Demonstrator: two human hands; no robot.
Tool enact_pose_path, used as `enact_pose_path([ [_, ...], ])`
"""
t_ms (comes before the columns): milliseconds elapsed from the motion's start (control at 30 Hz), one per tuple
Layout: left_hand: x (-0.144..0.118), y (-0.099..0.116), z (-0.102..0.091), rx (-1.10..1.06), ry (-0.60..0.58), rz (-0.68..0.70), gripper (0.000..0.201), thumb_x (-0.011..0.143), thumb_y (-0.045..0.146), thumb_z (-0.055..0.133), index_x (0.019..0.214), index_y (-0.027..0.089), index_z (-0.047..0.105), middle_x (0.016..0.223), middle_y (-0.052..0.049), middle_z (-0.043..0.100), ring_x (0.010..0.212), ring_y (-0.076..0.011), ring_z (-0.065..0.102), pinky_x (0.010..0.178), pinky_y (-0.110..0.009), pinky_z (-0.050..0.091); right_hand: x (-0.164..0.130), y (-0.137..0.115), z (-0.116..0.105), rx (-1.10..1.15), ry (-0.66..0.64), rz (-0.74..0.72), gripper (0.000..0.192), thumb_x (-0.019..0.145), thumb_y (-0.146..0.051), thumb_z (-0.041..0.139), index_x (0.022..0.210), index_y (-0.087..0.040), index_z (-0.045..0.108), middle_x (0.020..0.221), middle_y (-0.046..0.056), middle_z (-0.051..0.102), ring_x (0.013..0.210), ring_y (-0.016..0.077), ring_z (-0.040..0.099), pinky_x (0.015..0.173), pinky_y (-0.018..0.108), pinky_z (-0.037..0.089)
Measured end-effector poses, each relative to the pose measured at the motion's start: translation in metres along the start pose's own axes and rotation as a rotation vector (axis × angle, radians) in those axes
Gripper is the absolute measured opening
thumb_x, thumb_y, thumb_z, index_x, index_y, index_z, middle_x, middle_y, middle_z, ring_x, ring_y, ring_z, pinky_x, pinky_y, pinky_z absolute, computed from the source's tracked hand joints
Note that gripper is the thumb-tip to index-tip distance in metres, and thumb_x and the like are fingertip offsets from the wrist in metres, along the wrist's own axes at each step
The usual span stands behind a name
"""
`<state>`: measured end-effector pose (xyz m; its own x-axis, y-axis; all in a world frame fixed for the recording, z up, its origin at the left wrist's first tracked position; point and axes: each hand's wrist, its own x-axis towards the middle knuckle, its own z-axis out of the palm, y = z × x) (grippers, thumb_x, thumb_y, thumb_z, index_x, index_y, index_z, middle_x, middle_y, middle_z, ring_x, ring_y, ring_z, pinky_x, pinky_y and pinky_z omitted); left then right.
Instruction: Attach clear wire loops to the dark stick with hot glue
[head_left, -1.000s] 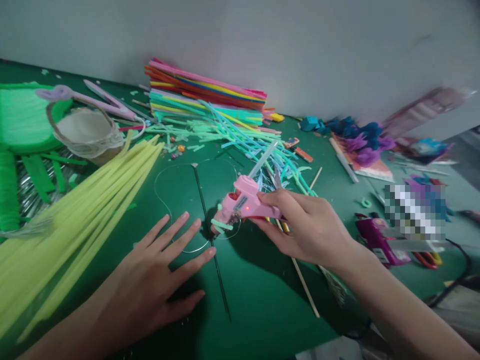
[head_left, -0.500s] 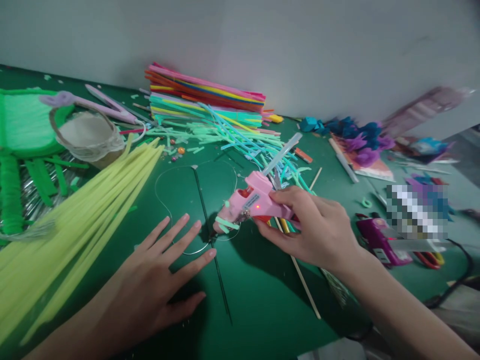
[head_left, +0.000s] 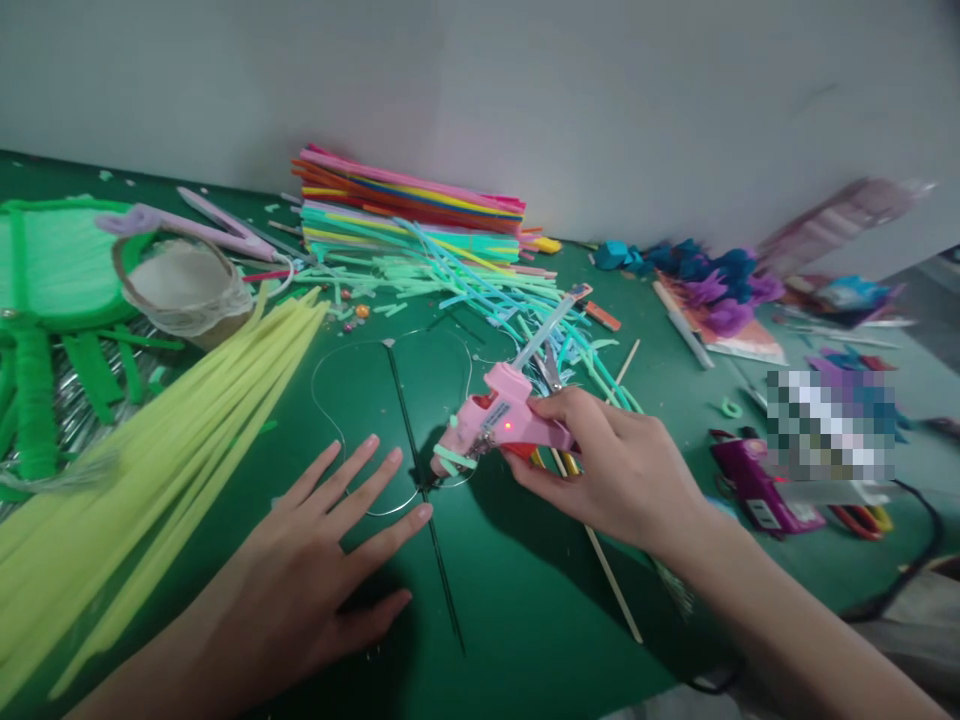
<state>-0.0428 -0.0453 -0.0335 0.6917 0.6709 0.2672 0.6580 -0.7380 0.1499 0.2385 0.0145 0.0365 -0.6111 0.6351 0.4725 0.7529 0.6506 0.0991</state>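
My right hand [head_left: 607, 475] is closed round the handle of a pink hot glue gun [head_left: 499, 415], its indicator glowing orange. A clear glue stick [head_left: 541, 332] pokes out of its back. The nozzle points down at the spot where a thin dark rod [head_left: 405, 410] meets a loop of fine wire [head_left: 315, 372] on the table. Bits of mint-green fuzzy stem [head_left: 455, 457] cling near the nozzle. My left hand [head_left: 322, 560] lies with fingers spread, its fingertips over the wire and by the rod, pressing close to the join.
Yellow pipe cleaners [head_left: 187, 440] fan out at left, beside a cardboard tube [head_left: 180, 285] and a green fuzzy piece [head_left: 67, 270]. Coloured pipe cleaners [head_left: 412, 205] are stacked at the back. Scissors [head_left: 551, 368] and a wooden stick [head_left: 611, 580] lie near my right hand, a purple device [head_left: 761, 485] farther right.
The glue gun and my right hand have shifted slightly left and down, its nozzle staying at the join. My left hand keeps its place. The view has tilted a little.
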Motion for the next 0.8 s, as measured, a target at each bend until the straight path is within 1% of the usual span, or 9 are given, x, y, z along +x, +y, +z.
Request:
enact_pose_path([
  [100, 0.0, -0.002, 0.0, 0.027, -0.008, 0.039, 0.059, 0.087, 0.045, 0.06, 0.143, 0.036, 0.048, 0.156, -0.012, 0.039, 0.143, -0.04, 0.033, 0.104, -0.063, 0.041, 0.0, -0.001, 0.001, 0.006, 0.007, -0.015, 0.021, 0.086, -0.03, 0.061, 0.098, -0.019, 0.048, 0.077, 0.001, 0.069, 0.053, 0.0112, 0.06, 0.046, 0.023, 0.041],
  [167, 0.0, -0.002, 0.0, 0.01, -0.006, 0.0, 0.057, 0.086, 0.044, 0.061, 0.142, 0.035, 0.049, 0.156, -0.011, 0.039, 0.144, -0.0395, 0.033, 0.106, -0.064, 0.039, 0.0, -0.002, 0.002, -0.002, 0.004, -0.018, 0.021, 0.086, -0.03, 0.061, 0.098, -0.019, 0.048, 0.078, 0.001, 0.069, 0.054, 0.0118, 0.061, 0.048, 0.024, 0.042],
  [233, 0.001, -0.001, 0.0, -0.014, -0.006, -0.008, 0.056, 0.086, 0.044, 0.062, 0.14, 0.036, 0.051, 0.157, -0.01, 0.039, 0.144, -0.0397, 0.033, 0.107, -0.064, 0.038, 0.0, -0.001, 0.002, -0.005, 0.011, -0.005, 0.021, 0.086, -0.029, 0.061, 0.098, -0.02, 0.047, 0.078, 0.001, 0.069, 0.056, 0.012, 0.061, 0.048, 0.024, 0.042],
  [333, 0.001, 0.0, 0.0, -0.023, 0.002, 0.003, 0.056, 0.086, 0.045, 0.062, 0.14, 0.036, 0.051, 0.157, -0.009, 0.039, 0.143, -0.0397, 0.033, 0.107, -0.063, 0.038, -0.002, -0.001, 0.002, 0.015, 0.036, 0.055, 0.023, 0.085, -0.031, 0.062, 0.097, -0.02, 0.047, 0.078, 0.002, 0.068, 0.057, 0.0122, 0.062, 0.046, 0.023, 0.042],
  [433, 0.0, 0.003, 0.0, -0.033, 0.011, -0.046, 0.055, 0.085, 0.043, 0.064, 0.139, 0.036, 0.053, 0.158, -0.008, 0.037, 0.144, -0.038, 0.032, 0.111, -0.062, 0.034, -0.003, -0.002, 0.001, 0.044, -0.016, 0.124, 0.023, 0.083, -0.033, 0.061, 0.095, -0.02, 0.047, 0.077, 0.001, 0.067, 0.056, 0.0126, 0.061, 0.045, 0.023, 0.041],
  [567, -0.001, 0.005, 0.001, -0.037, 0.019, -0.069, 0.056, 0.083, 0.044, 0.066, 0.138, 0.037, 0.054, 0.159, -0.006, 0.037, 0.144, -0.0364, 0.033, 0.113, -0.061, 0.031, -0.003, -0.003, 0.001, 0.142, -0.064, 0.305, 0.026, 0.079, -0.037, 0.063, 0.092, -0.021, 0.047, 0.069, -0.002, 0.062, 0.051, 0.0123, 0.057, 0.047, 0.023, 0.041],
  [700, -0.001, 0.005, 0.002, -0.013, 0.025, -0.052, 0.057, 0.084, 0.045, 0.065, 0.139, 0.036, 0.053, 0.158, -0.008, 0.038, 0.144, -0.0358, 0.033, 0.113, -0.061, 0.031, -0.006, 0.002, -0.002, 0.3, -0.19, 0.51, 0.027, 0.074, -0.037, 0.069, 0.084, -0.022, 0.049, 0.059, -0.005, 0.057, 0.045, 0.0107, 0.05, 0.045, 0.023, 0.038],
  [733, -0.001, 0.005, 0.002, -0.009, 0.027, -0.046, 0.058, 0.084, 0.045, 0.065, 0.14, 0.036, 0.052, 0.158, -0.009, 0.037, 0.144, -0.0359, 0.033, 0.113, -0.061, 0.031, -0.008, 0.005, -0.003, 0.359, -0.193, 0.583, 0.026, 0.074, -0.037, 0.069, 0.082, -0.022, 0.05, 0.058, -0.006, 0.057, 0.045, 0.0103, 0.049, 0.044, 0.022, 0.038],
  [800, -0.001, 0.004, 0.002, -0.007, 0.036, -0.036, 0.058, 0.084, 0.045, 0.065, 0.14, 0.035, 0.052, 0.158, -0.01, 0.036, 0.144, -0.0362, 0.034, 0.113, -0.06, 0.031, -0.014, 0.014, -0.007, 0.478, -0.141, 0.744, 0.027, 0.076, -0.042, 0.068, 0.08, -0.022, 0.052, 0.058, -0.005, 0.057, 0.046, 0.0104, 0.048, 0.044, 0.022, 0.037],
])
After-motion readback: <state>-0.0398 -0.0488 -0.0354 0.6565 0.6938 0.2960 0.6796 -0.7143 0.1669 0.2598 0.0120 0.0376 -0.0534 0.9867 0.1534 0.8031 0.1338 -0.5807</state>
